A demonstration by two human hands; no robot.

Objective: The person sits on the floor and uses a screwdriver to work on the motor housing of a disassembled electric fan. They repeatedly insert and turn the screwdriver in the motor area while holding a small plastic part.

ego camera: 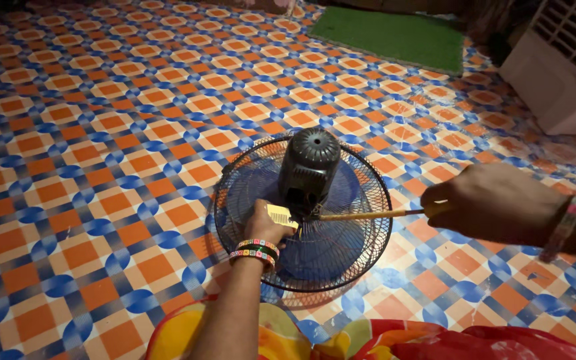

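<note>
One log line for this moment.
left hand: gripping fan motor base | right hand: holding screwdriver, tip at motor | fan face-down on floor

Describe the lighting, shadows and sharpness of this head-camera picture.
Head view: dim, warm light; the far corners fall dark; the fan and left hand look fairly sharp; the right hand, close to the lens, is soft; the patterned floor curves slightly towards the frame edges.

Your right hand hides the screwdriver handle inside its grip. Beyond that grip the tip vanishes behind the fan motor housing. The white cooler runs off frame.
</note>
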